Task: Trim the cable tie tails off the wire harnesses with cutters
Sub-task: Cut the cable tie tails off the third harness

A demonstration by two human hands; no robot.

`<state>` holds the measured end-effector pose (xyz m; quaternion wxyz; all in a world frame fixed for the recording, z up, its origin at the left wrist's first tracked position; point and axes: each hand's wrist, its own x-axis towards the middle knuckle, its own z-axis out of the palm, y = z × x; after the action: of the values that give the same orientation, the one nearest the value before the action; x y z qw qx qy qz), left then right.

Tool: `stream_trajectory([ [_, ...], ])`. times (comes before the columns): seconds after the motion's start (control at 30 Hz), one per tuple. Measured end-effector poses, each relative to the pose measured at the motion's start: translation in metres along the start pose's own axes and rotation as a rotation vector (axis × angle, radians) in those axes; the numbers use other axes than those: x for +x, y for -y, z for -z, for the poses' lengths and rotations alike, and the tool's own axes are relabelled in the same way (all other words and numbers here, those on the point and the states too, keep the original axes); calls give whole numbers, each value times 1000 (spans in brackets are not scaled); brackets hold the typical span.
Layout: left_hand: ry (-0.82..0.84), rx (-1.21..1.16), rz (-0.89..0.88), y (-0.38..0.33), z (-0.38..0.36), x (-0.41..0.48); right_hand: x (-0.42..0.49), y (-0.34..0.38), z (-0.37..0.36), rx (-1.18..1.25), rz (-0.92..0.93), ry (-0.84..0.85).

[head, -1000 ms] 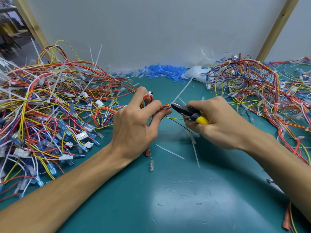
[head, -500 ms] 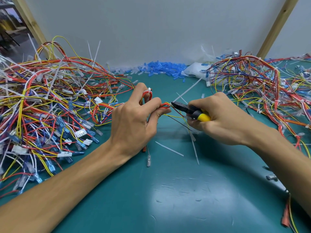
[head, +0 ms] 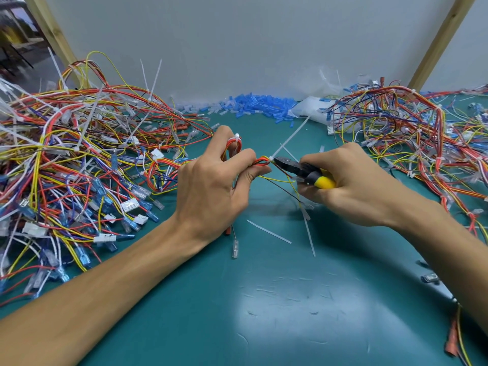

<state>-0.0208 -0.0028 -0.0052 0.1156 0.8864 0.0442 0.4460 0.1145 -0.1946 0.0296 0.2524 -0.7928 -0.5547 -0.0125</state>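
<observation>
Flanking the cutters [head: 287, 166], harness piles [head: 79, 159] crowd mat [head: 264, 313] edges.

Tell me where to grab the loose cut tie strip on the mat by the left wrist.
Probably pinch the cut tie strip midway, from above, across its narrow width. It lies flat and straight on the green mat, with bare mat along both long sides; the left hand crowds its far end.
</observation>
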Motion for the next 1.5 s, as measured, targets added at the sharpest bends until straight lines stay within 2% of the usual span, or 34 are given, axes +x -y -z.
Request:
stream_trajectory([
  [1.5, -3, 2, 11, 2, -3, -1, -1, 4, -3, 67, -37, 57],
])
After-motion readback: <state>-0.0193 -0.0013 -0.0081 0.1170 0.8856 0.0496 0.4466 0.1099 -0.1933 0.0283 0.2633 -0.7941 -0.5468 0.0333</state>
